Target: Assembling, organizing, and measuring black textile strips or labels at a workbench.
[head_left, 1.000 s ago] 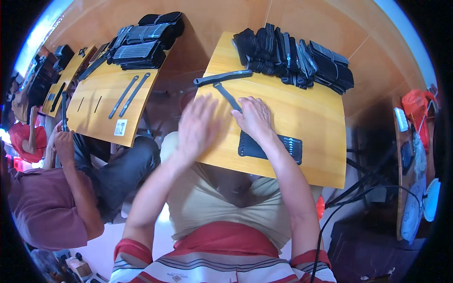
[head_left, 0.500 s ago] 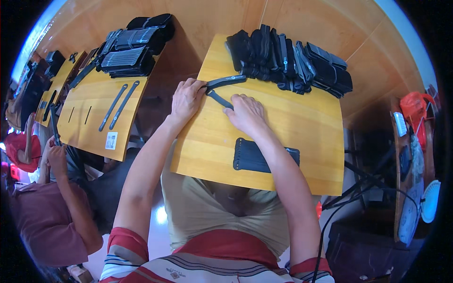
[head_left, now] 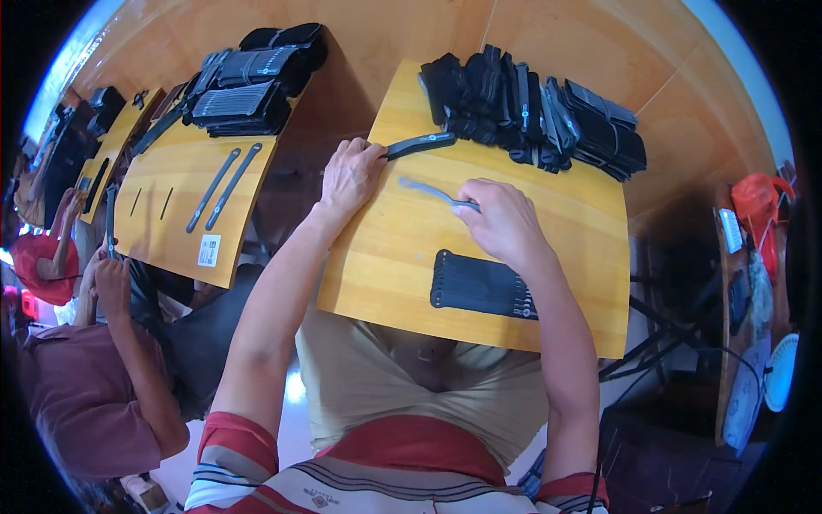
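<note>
My left hand [head_left: 351,177] is closed over the near end of a narrow stack of black straps [head_left: 421,145] at the table's left edge. Between the thumb and fingers of my right hand [head_left: 505,221] is one end of a single dark strap [head_left: 425,189]. Its other end points left, toward my left hand, and shows a paler side. Below my right wrist, a row of black straps [head_left: 475,283] lies side by side on the wooden table [head_left: 377,274], their rounded ends lined up; the forearm partly covers them.
Bundles of black straps [head_left: 604,128] are piled along the table's far edge, by a wooden wall. Left, a person in a maroon shirt [head_left: 94,394] holds a strap at another table [head_left: 175,240] with strap bundles. A shelf with a red bag [head_left: 758,214] stands right.
My right hand has moved right and nearer to me, drawing the single strap away from the stack. My left hand stays on the stack. The view has shifted slightly.
</note>
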